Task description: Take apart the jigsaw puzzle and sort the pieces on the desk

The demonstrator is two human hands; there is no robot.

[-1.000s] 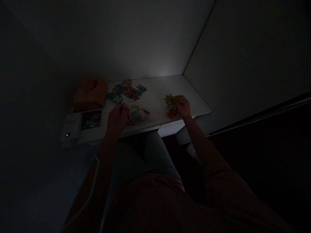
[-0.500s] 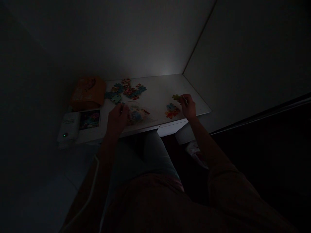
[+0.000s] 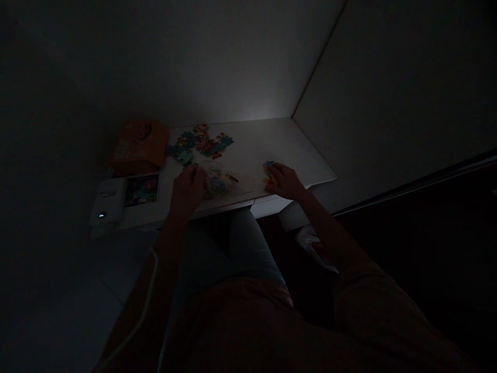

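Observation:
The scene is very dark. My left hand (image 3: 188,189) rests at the left edge of a clear plastic bag (image 3: 218,182) of puzzle pieces, fingers curled on it. My right hand (image 3: 284,181) lies low on the white table (image 3: 252,145), its fingers stretched flat onto a small joined cluster of red, yellow and blue pieces (image 3: 267,173). The yellow-green piece it carried is hidden under the fingers. A loose spread of coloured puzzle pieces (image 3: 202,141) lies further back.
An orange puzzle box (image 3: 140,145) stands at the table's back left. In front of it lie a picture card (image 3: 142,189) and a white device with a small light (image 3: 105,206). Walls close the back and right. My lap is below the table edge.
My right hand, which held a yellow-green piece further back on the table, has come down and left onto the small cluster. My left hand has stayed on the bag.

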